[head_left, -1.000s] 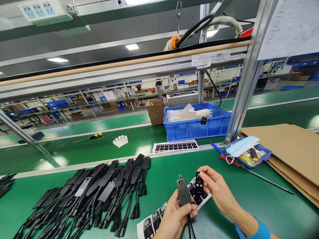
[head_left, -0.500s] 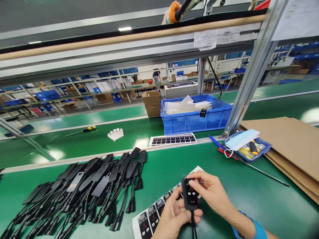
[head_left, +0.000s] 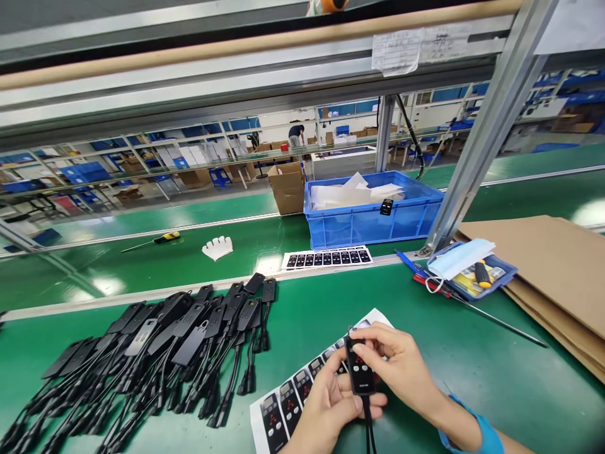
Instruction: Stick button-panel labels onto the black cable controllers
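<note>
A small black controller box point(head_left: 362, 378) with two cables below it is held nearly upright in my left hand point(head_left: 326, 400), whose fingers wrap its sides and back. A black label with red marks and two pale buttons covers its front. My right hand point(head_left: 399, 362) grips the top of the box, thumb on the label's upper part and fingers closed at the edge. Under my hands lies a white sheet of labels point(head_left: 288, 403), slanting across the green bench. To the left, a heap of similar black controllers point(head_left: 189, 328) with cables lies on the bench.
Behind are a second label sheet point(head_left: 327, 258), a blue crate point(head_left: 373, 221) with white papers, a white glove point(head_left: 218, 248) and a screwdriver point(head_left: 165, 238). At right lie a small tool tray point(head_left: 503, 280), a long thin rod point(head_left: 501, 323) and cardboard sheets point(head_left: 543, 252) near a metal post point(head_left: 482, 139).
The camera view has tilted down slightly. Both hands stay on the controller box in nearly the same pose, with my right thumb still on its upper front.
</note>
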A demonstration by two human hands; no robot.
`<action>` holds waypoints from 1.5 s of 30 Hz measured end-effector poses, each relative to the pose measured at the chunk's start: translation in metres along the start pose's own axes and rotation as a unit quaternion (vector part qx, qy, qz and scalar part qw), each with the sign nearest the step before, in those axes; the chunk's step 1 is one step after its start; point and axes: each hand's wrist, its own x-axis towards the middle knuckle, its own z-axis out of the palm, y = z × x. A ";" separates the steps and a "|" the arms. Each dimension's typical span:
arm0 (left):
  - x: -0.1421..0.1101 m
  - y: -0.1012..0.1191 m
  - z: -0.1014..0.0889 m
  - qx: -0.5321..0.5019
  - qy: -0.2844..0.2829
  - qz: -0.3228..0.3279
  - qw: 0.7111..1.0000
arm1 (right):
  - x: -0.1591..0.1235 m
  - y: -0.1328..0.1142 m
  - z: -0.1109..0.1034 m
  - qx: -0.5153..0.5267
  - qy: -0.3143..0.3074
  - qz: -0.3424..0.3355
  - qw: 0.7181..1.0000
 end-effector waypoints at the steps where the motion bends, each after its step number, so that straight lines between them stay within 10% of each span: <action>1: 0.000 0.000 0.000 0.001 0.002 0.000 1.000 | 0.000 0.000 0.000 -0.002 -0.001 0.000 1.000; 36: 0.000 -0.007 0.005 0.032 0.040 0.024 0.998 | 0.001 0.007 -0.001 -0.087 -0.011 0.067 0.994; 45: 0.007 0.005 -0.003 -0.005 0.076 0.007 0.997 | -0.003 0.015 0.006 -0.020 -0.144 0.082 0.986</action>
